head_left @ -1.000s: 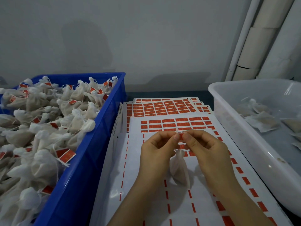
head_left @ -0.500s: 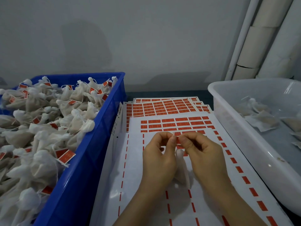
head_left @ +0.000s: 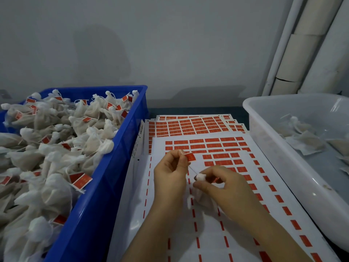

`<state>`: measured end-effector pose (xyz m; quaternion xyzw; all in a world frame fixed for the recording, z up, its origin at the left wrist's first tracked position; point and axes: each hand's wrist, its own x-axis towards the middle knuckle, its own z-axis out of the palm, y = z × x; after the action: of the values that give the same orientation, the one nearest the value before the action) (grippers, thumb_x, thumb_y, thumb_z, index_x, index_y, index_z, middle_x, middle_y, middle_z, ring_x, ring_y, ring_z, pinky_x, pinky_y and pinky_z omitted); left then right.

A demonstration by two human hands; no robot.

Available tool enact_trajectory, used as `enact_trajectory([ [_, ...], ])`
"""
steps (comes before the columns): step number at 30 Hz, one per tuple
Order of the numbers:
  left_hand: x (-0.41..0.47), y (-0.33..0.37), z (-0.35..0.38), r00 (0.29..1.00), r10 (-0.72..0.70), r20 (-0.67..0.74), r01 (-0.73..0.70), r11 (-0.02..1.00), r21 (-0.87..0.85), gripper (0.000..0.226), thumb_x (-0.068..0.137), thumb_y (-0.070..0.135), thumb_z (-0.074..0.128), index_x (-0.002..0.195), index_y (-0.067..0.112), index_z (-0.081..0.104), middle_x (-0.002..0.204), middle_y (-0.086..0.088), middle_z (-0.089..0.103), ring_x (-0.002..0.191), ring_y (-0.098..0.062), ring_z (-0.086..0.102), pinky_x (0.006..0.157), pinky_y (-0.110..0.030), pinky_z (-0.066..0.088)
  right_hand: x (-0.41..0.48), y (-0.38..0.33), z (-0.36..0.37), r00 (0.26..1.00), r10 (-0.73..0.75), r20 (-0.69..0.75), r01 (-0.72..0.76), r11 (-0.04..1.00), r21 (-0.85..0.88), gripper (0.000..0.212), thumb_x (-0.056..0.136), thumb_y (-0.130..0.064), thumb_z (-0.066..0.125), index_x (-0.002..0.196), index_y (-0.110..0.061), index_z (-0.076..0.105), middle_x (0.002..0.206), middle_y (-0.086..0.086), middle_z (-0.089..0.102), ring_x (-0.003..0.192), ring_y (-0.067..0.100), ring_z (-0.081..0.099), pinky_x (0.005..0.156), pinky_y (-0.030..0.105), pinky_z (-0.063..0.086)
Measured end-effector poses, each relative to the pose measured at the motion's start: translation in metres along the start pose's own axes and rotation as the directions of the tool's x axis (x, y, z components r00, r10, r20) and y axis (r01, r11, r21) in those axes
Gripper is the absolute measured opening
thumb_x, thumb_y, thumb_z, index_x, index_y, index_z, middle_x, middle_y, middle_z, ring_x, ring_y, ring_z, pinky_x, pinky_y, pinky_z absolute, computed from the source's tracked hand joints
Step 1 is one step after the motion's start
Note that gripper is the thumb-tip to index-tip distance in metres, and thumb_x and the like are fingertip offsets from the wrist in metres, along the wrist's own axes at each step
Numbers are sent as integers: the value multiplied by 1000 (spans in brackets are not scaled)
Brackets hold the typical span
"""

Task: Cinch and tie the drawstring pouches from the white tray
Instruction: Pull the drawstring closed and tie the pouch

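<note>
Head view: blue crate [head_left: 113, 186] at left is heaped w/ tied pouches [head_left: 56, 148], most carrying red tags, so the bulk looks done. White tray [head_left: 264, 133] at right holds only a few loose pouches [head_left: 306, 140]; I'd judge those are what's left.

One pouch [head_left: 203, 199] is in work, between the two bins, over the sticker sheets [head_left: 207, 125] that cover the surface. Right hand [head_left: 224, 188] pinches its bunched neck [head_left: 200, 176]. Left hand [head_left: 170, 173] pinches the red tag [head_left: 190, 157] at the string's end. String [head_left: 192, 170] runs taut between them, up and to the left.

Neck looks cinched already; can't tell if a knot is in yet, prob. not. Pouch's long axis runs approx. away from the person: neck at the far end, body hanging down toward the near edge, partly hidden under the right hand.
</note>
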<state>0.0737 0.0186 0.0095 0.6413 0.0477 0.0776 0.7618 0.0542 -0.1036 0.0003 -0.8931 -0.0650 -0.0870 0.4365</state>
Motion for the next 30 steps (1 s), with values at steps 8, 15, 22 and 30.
enact_trajectory([
  [8, 4, 2, -3, 995, -96, -39, 92, 992, -81, 11, 91, 20, 55, 89, 15, 64, 92, 5, 73, 87, -14, 70, 64, -17, 54, -1, 1, 1, 999, -38, -28, 39, 999, 9, 10, 72, -57, 49, 72, -47, 51, 76, -36, 51, 86, -25, 44, 59, -5, 36],
  [15, 11, 1, -4, 979, -188, -83, 172, 969, -176, 4, 88, 22, 64, 90, 24, 66, 86, 9, 73, 85, -13, 69, 71, -22, 53, 1, 7, 8, 998, 63, 17, -63, 998, -2, 18, 80, -38, 66, 84, -44, 49, 78, -35, 45, 72, -6, 51, 58, 2, 33],
  [22, 24, -7, -14, 921, -342, -187, 284, 917, -280, 5, 92, 25, 59, 87, 27, 60, 90, 7, 68, 85, -14, 63, 61, -24, 50, 1, 3, 2, 997, 76, -22, -75, 995, 62, 5, 79, -39, 61, 77, -38, 56, 81, -24, 57, 77, 1, 56, 64, 6, 39],
  [30, 27, -16, -9, 927, -275, -253, 263, 961, -81, 9, 98, 24, 49, 96, 29, 56, 88, 6, 65, 75, -16, 65, 53, -12, 50, 15, -44, -22, 983, 56, -176, -41, 996, 85, 18, 61, -51, 53, 74, -39, 52, 76, -25, 54, 67, -1, 52, 54, 8, 32],
])
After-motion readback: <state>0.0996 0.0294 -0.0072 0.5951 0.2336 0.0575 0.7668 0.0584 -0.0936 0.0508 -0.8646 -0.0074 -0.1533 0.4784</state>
